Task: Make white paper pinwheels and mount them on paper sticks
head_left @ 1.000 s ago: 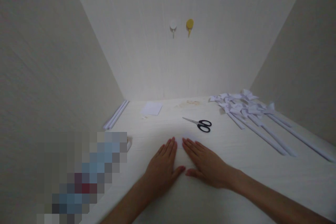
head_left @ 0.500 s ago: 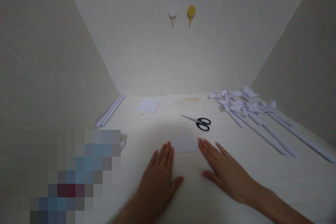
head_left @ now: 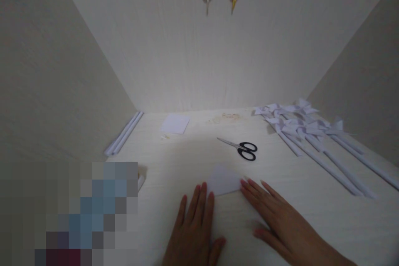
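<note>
Your left hand (head_left: 195, 228) lies flat on the tabletop (head_left: 311, 220), grip spread, fingertips touching the folded white paper (head_left: 222, 178). Your right hand (head_left: 277, 220) lies flat likewise, grip spread, fingertips at the paper's corner. The paper lies just on your side of the scissors (head_left: 241, 149). Paper pinwheels (head_left: 299, 126) lie right of the scissors, and a square sheet (head_left: 175, 124) lies to their left.

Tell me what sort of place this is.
Probably a paper-craft desk in a pale-walled nook: scissors, a white paper piece, and paper shapes on rolled sticks.
</note>
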Tool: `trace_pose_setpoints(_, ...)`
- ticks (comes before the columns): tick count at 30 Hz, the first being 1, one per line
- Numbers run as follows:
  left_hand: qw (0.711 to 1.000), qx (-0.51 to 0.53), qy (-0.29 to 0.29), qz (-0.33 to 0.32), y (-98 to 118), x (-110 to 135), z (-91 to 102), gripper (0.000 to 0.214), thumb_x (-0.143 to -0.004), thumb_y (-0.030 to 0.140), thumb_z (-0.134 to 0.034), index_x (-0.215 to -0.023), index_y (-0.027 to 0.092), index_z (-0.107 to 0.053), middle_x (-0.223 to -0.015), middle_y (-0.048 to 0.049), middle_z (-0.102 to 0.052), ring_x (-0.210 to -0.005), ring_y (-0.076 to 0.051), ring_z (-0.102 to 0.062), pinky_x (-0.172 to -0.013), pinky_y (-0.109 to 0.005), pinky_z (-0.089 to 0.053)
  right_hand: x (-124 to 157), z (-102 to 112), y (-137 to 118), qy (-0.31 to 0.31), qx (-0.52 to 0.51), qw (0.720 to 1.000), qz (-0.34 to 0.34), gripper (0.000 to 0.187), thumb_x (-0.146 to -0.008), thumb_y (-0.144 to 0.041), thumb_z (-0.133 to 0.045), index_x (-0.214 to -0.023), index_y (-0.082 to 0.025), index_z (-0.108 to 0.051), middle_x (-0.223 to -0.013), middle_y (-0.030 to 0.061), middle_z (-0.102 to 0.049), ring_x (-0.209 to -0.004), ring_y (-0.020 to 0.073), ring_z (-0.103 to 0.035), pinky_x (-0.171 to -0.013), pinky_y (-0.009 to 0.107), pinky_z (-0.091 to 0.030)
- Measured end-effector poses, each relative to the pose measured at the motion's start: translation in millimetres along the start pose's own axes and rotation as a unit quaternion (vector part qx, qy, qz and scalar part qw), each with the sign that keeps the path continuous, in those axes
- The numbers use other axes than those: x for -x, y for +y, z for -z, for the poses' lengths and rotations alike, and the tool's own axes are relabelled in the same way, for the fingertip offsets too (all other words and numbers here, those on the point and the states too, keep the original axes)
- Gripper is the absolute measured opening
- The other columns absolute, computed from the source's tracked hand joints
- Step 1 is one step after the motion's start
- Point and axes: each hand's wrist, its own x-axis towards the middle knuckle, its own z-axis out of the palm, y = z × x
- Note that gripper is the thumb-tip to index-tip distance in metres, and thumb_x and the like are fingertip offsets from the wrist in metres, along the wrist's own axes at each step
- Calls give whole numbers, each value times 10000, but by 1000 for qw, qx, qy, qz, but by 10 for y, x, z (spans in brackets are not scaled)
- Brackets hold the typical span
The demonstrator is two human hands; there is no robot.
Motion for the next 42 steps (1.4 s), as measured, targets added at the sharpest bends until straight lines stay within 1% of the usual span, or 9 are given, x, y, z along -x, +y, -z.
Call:
trace_pose_setpoints(8, 1000, -15, -14, 7, 135, 62, 99, 532, -824, 415, -370, -1227, 73, -432, -1337, -167, -389, -1221, -258, -379, -905, -411, -406, 21, 66, -53, -30, -19, 999, 15, 599, -857, -377, -399, -1382, -219, -155, -1405, 36, -305, -1288, 166, -284, -1058, 403, -266)
trace_pose_setpoints(12, 998, -20, 17, 52, 309, 61, 77, 553, -797, 456, -409, -1233, 118, -437, -1311, -194, -415, -1206, -322, -385, -870, -505, -403, 49, -50, -259, 12, 56, 998, 8, 602, -833, -395, -422, -1347, -116, -281, -1365, 121, -370, -1246, 231, -357, -965, 434, -384)
trace_pose_setpoints(15, 993, -24, 20, 117, 461, 23, 54, 517, -800, 356, -435, -1289, 197, -377, -1295, -176, -441, -1193, -340, -397, -864, -545, -388, 65, -208, -467, 84, 119, 989, -15, 463, -842, -288, -382, -1252, -77, -429, -1260, 159, -495, -1186, 266, -424, -882, 445, -436)
trace_pose_setpoints(18, 992, -9, 13, 121, 566, -11, 19, 463, -833, 282, -361, -1278, 161, -398, -1287, -158, -457, -1207, -301, -392, -896, -488, -399, 56, -320, -632, 124, 164, 977, -49, 500, -748, -43, -311, -1221, -100, -462, -1216, 127, -541, -1166, 270, -435, -847, 458, -434)
trace_pose_setpoints(21, 996, 11, 11, 84, 602, -25, -14, 461, -839, 220, -310, -1277, 105, -398, -1284, -145, -464, -1202, -251, -407, -905, -365, -423, 24, -349, -699, 147, 191, 969, -51, 538, -694, -16, -301, -1169, -145, -516, -1187, 69, -573, -1107, 277, -475, -801, 477, -439)
trace_pose_setpoints(29, 996, 34, 21, 82, 544, -16, -4, 457, -841, 223, -298, -1277, 139, -404, -1333, -87, -421, -1212, -211, -399, -900, -349, -428, 10, -320, -687, 131, 211, 967, -58, 549, -695, -36, -308, -1176, -197, -518, -1236, -8, -540, -1123, 244, -459, -814, 465, -418)
trace_pose_setpoints(33, 996, 22, 39, 80, 500, 20, -2, 459, -836, 234, -315, -1279, 141, -396, -1331, -72, -425, -1218, -198, -390, -902, -355, -422, 9, -292, -694, 130, 199, 969, -62, 454, -787, -120, -301, -1182, -190, -516, -1226, -5, -546, -1099, 238, -486, -809, 453, -417)
trace_pose_setpoints(37, 997, -17, 35, 72, 352, 125, 33, 474, -812, 192, -318, -1275, 123, -397, -1313, -72, -446, -1192, -199, -423, -892, -354, -429, 8, -287, -707, 116, 168, 975, -90, 403, -865, -302, -303, -1190, -194, -515, -1224, 12, -546, -1088, 244, -503, -831, 449, -409)
trace_pose_setpoints(42, 993, -33, 17, 111, 94, 347, 81, 515, -828, 219, -323, -1335, 129, -290, -1347, -80, -400, -1233, -192, -372, -920, -361, -414, 22, -305, -720, 68, 108, 983, -129, 439, -865, -377, -338, -1263, -220, -437, -1283, 30, -491, -1167, 256, -441, -895, 484, -374)
